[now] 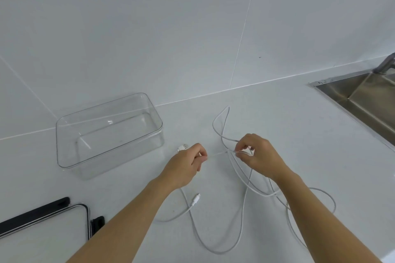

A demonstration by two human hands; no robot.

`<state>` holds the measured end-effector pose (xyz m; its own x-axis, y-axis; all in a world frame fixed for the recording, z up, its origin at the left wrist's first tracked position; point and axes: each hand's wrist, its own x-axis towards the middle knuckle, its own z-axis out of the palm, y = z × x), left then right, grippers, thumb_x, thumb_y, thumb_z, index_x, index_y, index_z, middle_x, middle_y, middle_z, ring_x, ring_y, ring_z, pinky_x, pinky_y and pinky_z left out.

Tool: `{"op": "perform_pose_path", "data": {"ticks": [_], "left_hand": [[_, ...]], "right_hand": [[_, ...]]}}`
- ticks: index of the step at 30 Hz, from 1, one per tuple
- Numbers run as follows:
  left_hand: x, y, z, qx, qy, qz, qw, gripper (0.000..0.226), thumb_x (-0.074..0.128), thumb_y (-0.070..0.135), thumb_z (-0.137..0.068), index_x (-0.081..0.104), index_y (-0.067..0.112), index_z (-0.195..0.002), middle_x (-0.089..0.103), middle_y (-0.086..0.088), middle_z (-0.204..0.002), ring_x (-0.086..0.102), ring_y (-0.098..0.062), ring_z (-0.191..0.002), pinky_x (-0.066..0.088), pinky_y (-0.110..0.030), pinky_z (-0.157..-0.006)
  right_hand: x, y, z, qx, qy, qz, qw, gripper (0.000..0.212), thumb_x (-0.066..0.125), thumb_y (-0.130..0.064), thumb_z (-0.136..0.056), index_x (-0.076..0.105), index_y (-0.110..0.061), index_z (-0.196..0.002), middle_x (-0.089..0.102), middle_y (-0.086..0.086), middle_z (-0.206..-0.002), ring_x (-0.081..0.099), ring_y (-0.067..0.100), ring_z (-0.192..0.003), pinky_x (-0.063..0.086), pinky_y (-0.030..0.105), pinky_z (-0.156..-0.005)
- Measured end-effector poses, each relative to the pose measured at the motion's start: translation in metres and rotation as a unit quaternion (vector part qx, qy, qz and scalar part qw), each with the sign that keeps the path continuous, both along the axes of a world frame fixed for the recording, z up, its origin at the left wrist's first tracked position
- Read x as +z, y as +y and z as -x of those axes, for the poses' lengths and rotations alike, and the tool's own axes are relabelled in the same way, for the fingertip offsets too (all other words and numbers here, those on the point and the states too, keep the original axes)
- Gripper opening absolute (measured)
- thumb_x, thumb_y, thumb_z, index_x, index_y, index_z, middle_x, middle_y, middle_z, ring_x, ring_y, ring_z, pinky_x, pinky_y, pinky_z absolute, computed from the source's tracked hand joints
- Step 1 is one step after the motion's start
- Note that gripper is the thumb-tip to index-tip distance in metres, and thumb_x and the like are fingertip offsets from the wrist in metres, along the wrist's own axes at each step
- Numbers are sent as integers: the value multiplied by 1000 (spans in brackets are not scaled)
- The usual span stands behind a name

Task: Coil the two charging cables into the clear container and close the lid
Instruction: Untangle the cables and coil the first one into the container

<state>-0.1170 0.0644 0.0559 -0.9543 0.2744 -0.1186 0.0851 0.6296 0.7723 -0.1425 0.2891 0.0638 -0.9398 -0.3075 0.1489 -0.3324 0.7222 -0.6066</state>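
**Two hands hold the white cables beside the clear box**

On my screen I see the left hand (188,162) pinching a white charging cable (215,155) between thumb and fingers. The right hand (258,153) is just to its right and pinches a few loops of cable with its fingertips. A short bit of cable runs tight from one hand to the other.

One loop sticks up on the far side of the right hand. The rest lies in loose curls on the white counter (288,126), near me. I cannot tell the two cables apart in the tangle. A big flat plug (183,147) lies just left of the left hand, and a small plug (195,198) lies nearer.

The clear container (119,156) stands open on the left with no cable in it. Its lid (47,224), with black clips, lies flat at the near left. A metal sink (363,100) is at the far right.
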Motion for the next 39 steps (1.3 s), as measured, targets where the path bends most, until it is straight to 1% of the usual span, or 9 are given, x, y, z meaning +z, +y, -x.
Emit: {"op": "perform_pose_path", "data": {"ticks": [4,8,13,17,22,27,32,36,39], "left_hand": [[2,9,-1,-1,-9,-23,1000,13,44,21,-95,53,17,-87,49,7,-60,46,-15,-63,40,-26,-59],[3,16,0,10,-17,-41,999,12,48,18,-93,54,16,-83,50,6,-68,47,-13,-66,40,-26,-66],[-8,26,-4,83,182,156,967,29,49,44,-89,56,16,-83,52,3,-87,46,-17,-90,30,-27,-81],[5,49,-18,83,39,141,986,47,45,63,-82,51,17,-75,53,7,-71,52,-15,-69,41,-30,-63],[-3,58,-12,144,-34,88,985,33,44,24,-90,35,16,-59,42,2,-59,39,-17,-54,30,-29,-52],[-6,30,-2,265,-26,62,962,22,37,24,-96,47,13,-80,59,-11,-94,55,-32,-89,36,-33,-68],[-19,10,2,283,-9,25,959,25,37,18,-96,46,9,-74,52,-16,-98,51,-34,-92,41,-40,-78],[-25,7,1,296,-57,-34,953,29,36,18,-95,41,13,-67,50,-4,-73,49,-27,-72,38,-35,-66],[-27,5,-2,293,-101,-57,949,22,38,18,-93,54,6,-83,63,-9,-84,61,-31,-86,48,-39,-76]], "right_hand": [[-8,4,2,1,25,-108,994,16,74,-18,-77,70,-13,-91,67,0,-95,55,18,-90,30,23,-78],[-9,-1,0,-34,52,-108,992,17,71,-15,-80,66,-9,-95,68,1,-88,49,16,-78,34,28,-77],[-6,-4,0,-34,-28,-24,999,5,65,-6,-83,69,-4,-84,58,-4,-74,49,12,-66,40,22,-66],[0,-7,-3,-22,-41,21,999,3,66,-1,-81,68,1,-79,55,-6,-68,49,1,-59,36,9,-60],[8,-5,-1,-13,-85,24,996,9,65,4,-79,65,-2,-72,53,-7,-66,48,3,-57,36,8,-59],[16,15,5,-28,-126,34,991,16,65,1,-79,59,-7,-67,52,-4,-65,44,12,-61,37,17,-64],[27,31,6,-39,-144,216,965,21,63,6,-80,57,-8,-66,55,1,-63,48,13,-60,41,24,-62],[25,34,6,-52,-169,417,891,18,56,8,-85,54,-4,-70,52,2,-61,48,16,-56,43,21,-56],[25,32,8,-71,-157,518,838,21,57,4,-83,58,-8,-66,53,1,-60,47,15,-54,44,25,-55]]}}
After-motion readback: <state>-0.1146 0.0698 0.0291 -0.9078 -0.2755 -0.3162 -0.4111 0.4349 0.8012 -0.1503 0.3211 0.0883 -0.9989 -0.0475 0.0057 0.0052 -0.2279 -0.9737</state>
